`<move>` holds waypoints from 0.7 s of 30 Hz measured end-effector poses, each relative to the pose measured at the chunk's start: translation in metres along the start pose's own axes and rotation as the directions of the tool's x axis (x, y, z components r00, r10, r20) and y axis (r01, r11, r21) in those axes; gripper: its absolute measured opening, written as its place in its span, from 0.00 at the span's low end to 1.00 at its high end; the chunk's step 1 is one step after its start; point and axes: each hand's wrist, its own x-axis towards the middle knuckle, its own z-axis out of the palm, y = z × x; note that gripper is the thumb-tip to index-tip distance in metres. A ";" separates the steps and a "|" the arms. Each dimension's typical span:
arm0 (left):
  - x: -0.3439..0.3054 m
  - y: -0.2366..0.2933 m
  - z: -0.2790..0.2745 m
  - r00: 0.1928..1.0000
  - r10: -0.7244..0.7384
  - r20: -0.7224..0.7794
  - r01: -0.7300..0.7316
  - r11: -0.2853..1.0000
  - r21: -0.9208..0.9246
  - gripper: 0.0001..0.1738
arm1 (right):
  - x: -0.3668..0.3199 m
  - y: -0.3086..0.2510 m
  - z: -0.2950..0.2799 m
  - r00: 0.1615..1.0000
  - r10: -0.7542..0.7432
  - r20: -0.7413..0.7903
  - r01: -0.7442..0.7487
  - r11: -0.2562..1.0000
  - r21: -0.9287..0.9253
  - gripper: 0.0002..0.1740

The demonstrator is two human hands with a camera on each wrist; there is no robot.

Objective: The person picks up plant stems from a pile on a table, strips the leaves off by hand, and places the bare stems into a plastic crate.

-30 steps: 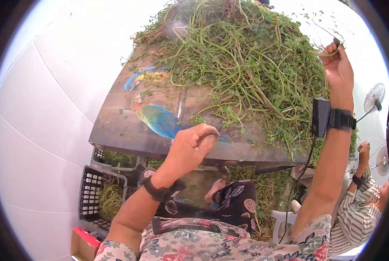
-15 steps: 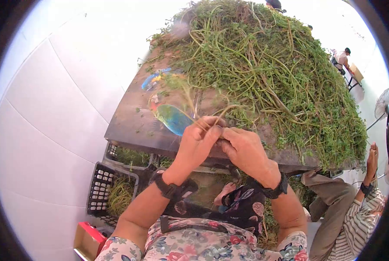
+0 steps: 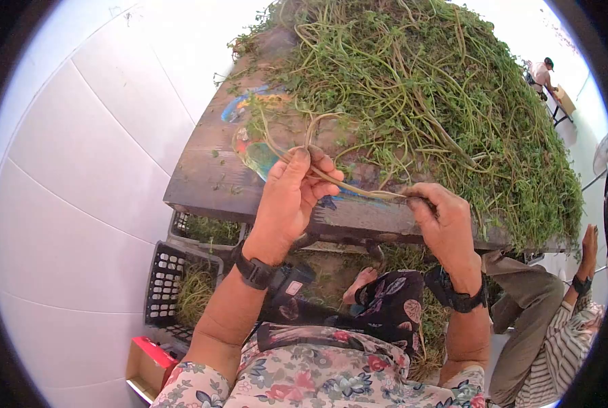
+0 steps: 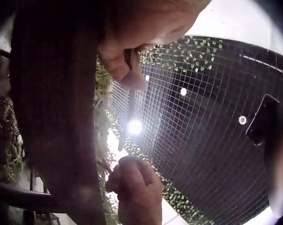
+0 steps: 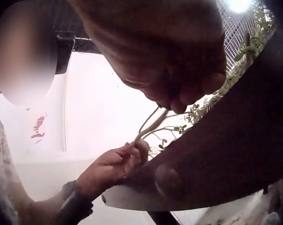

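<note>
Stem stretches between two hands, above near edge of wooden table. Left hand pinches it between thumb and fingers; branches rise past fingertips, one reaching up-left with leaves. Right hand pinches other end, fingers curled. Hands apart, linked by stem. Heap of leafy greens covers far and right parts of table. Painted bird shows on tabletop, partly behind left hand. Black crate with greenery below, left; red-edged box nearer person.
</note>
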 end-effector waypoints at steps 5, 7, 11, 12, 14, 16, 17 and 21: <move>-0.001 0.002 0.001 1.000 -0.008 -0.008 0.008 1.000 -0.002 0.15 | -0.007 -0.006 -0.006 0.967 0.252 0.040 -0.255 0.948 0.192 0.10; 0.000 0.002 0.000 0.999 -0.037 -0.023 0.035 0.998 -0.058 0.15 | -0.006 -0.003 -0.006 0.973 0.232 0.015 -0.228 0.939 0.257 0.11; -0.001 0.003 -0.001 0.997 -0.073 -0.004 0.073 0.997 -0.025 0.15 | -0.006 0.001 -0.007 0.916 0.237 0.324 -0.342 0.883 0.321 0.15; -0.001 0.004 0.000 0.996 -0.083 0.033 0.083 0.997 -0.004 0.15 | -0.004 -0.004 -0.005 0.906 0.260 0.334 -0.373 0.864 0.340 0.15; -0.002 0.005 0.000 0.989 -0.105 0.105 0.101 0.994 0.041 0.15 | 0.001 -0.022 0.005 0.884 0.302 0.357 -0.432 0.821 0.374 0.15; -0.004 0.003 0.005 0.992 -0.078 0.094 0.067 0.992 0.110 0.15 | 0.000 -0.024 0.024 0.937 0.230 0.262 -0.323 0.854 0.407 0.16; -0.005 0.002 0.007 0.994 -0.063 0.091 0.049 0.988 0.146 0.15 | 0.000 -0.025 0.030 0.959 0.191 0.211 -0.265 0.868 0.420 0.16; -0.006 -0.003 0.007 0.993 -0.029 0.113 -0.001 0.967 0.256 0.16 | 0.010 -0.037 0.030 0.900 0.206 0.384 -0.338 0.886 0.316 0.15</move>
